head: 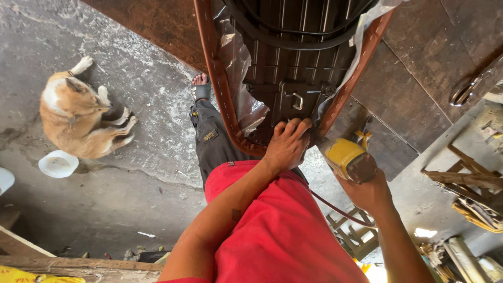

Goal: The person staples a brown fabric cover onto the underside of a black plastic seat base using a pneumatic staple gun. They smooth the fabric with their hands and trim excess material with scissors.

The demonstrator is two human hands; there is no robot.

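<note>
Head view looks straight down on an upturned motorcycle seat (pixel 293 68) lying on a dark tabletop (pixel 414 78), its black ribbed plastic base facing up and a brown cover (pixel 222 89) wrapped round the rim with a line of staples along it. The seat's long axis runs from the person's body away toward the top of the picture, and its narrow end points back at the person. The left hand (pixel 287 144) lies on that narrow end, fingers (pixel 293 127) curled tight over the cover edge, pinching it against the base. Just right of the seat's narrow end, the right hand (pixel 369 191) is closed round the grip of a yellow staple gun (pixel 348 157), whose nose aims at the cover edge beside the left fingertips; a thin hose (pixel 335 209) trails from it.

The likeliest trouble, as I judge it, is a staple catching a fingertip, since nose and fingers are nearly touching. If the pinch slackens, the cover could wrinkle or pull off the rim.

Well left of the seat, on the concrete floor, a tan dog (pixel 78 118) lies beside a white bowl (pixel 57 163).
</note>
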